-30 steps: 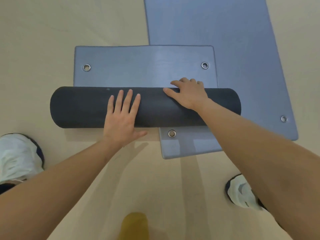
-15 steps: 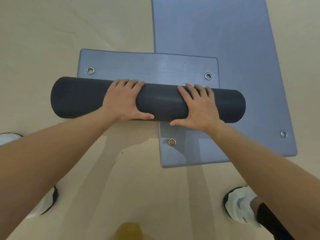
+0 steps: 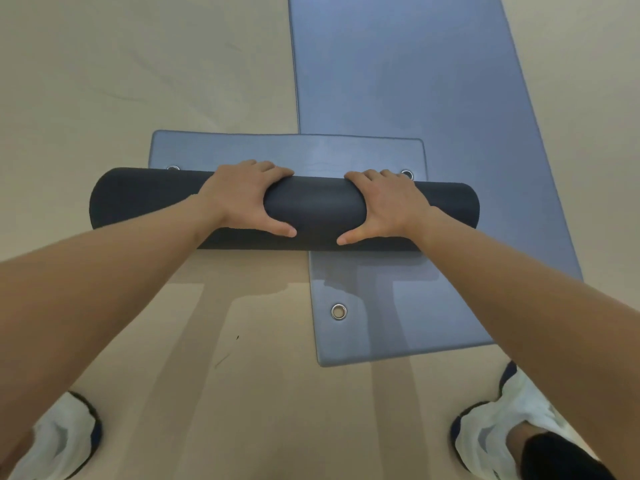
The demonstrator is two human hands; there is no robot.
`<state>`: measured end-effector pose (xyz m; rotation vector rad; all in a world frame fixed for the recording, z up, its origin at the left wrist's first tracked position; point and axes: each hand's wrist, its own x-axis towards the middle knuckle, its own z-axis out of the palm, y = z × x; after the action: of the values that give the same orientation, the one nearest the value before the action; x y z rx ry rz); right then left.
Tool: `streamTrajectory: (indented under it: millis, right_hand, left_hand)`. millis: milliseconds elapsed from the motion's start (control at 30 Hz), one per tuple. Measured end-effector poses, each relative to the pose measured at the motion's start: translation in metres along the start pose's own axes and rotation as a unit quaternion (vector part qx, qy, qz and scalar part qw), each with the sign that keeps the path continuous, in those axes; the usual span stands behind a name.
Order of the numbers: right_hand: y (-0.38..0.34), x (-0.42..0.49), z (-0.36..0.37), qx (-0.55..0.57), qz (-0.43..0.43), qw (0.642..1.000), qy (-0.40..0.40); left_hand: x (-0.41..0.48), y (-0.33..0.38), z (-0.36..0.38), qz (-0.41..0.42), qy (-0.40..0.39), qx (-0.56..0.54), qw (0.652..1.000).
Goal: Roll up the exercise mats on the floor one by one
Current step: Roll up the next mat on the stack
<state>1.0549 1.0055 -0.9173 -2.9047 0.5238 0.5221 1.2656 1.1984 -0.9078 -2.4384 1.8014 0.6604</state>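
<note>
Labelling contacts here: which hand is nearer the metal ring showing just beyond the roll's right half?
Right. The right hand grips the roll right beside the ring; the left hand grips further left.

Bare forearms [image 3: 114, 282]; white shoes [image 3: 498, 431] w/ dark trim; black R cuff [image 3: 554, 459].

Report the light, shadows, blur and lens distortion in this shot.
Head view: soft, even light, no glare; faint shadows of the forearms streak the floor and the flat mat below the roll; wide-angle stretch enlarges them toward the corners; focus sharp on the roll, shoes slightly soft.
</note>
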Motion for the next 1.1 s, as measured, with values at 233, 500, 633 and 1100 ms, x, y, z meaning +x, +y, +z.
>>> streamTrajectory:
  millis: [233, 500, 633, 1100]
  right_hand:
    - [-0.007, -0.003, -0.011, 0.072, 0.030, 0.997, -0.013]
    - [-0.050, -0.090, 0.012, 0.119, 0.025, 0.987, -0.107]
    - [-0.078, -0.135, 0.029, 0.145, 0.017, 0.976, -0.164]
    - [-0.107, -0.165, 0.065, 0.213, -0.014, 0.940, -0.268]
  left_hand:
    - [0.007, 0.004, -0.006, 0.000, -0.036, -0.009, 0.999]
    - [-0.072, 0.039, 0.029, 0.007, -0.131, -0.050, 0.990]
    - [-0.122, 0.060, 0.053, -0.006, -0.185, -0.081, 0.979]
    - [-0.228, 0.087, 0.102, 0.043, -0.093, -0.020, 0.995]
